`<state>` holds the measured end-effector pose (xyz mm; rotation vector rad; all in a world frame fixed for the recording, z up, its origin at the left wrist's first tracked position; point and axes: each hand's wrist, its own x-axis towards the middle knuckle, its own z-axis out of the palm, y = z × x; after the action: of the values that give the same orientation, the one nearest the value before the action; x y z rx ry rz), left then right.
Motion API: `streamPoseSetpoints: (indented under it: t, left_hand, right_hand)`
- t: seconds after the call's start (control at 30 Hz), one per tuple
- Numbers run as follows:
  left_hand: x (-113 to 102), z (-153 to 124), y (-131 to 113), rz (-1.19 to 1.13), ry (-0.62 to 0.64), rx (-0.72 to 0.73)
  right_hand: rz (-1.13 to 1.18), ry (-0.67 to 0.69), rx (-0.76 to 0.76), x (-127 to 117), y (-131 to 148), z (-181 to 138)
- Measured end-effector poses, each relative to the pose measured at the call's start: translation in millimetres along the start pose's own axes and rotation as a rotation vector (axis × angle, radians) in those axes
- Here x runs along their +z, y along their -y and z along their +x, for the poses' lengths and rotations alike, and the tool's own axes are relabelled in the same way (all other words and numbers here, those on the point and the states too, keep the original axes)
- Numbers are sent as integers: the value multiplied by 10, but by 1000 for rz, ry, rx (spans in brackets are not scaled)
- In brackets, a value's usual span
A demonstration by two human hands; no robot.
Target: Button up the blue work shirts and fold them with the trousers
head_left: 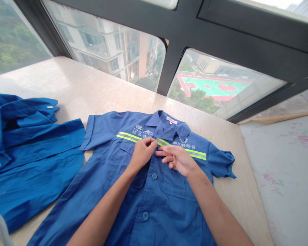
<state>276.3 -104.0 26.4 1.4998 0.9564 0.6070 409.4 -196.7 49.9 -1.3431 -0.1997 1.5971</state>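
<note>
A blue short-sleeved work shirt (174, 181) lies face up in front of me, with its collar toward the window. Across its chest run yellow-green and grey reflective bands with pale printed lettering. My left hand (143, 152) is closed in a pinch at the front opening, by the chest band. Beside it, my right hand (178, 159) has its thumb and forefinger together at the same front edge, the other fingers loosely curled. Fingers hide the exact spot between them. Lower on the front, a blue button (154, 176) and another button (145, 215) show.
Another blue garment (38, 150) lies crumpled at the left, touching the shirt's sleeve. Both rest on a pale stone ledge (74, 77) below dark-framed windows (174, 51). A curved white tube-like thing (1, 225) is at the lower left. Floral-patterned covering (287, 164) borders the right side.
</note>
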Motion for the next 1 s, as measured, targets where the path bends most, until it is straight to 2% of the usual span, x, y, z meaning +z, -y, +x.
streamPoseSetpoints:
  t: [0.33,0.63,0.87,1.0]
  left_hand:
    - [23,-16,14,27,-22,15]
    - [21,5,24,54,5,14]
    - [-19,15,-9,28,76,22]
    - [-8,24,1,38,54,30]
  right_hand:
    - [-21,-51,-1,101,-83,-30]
    - [179,-218,-46,191,-205,55]
    - [171,-215,-64,170,-213,74]
    - [158,-199,-69,196,-198,62]
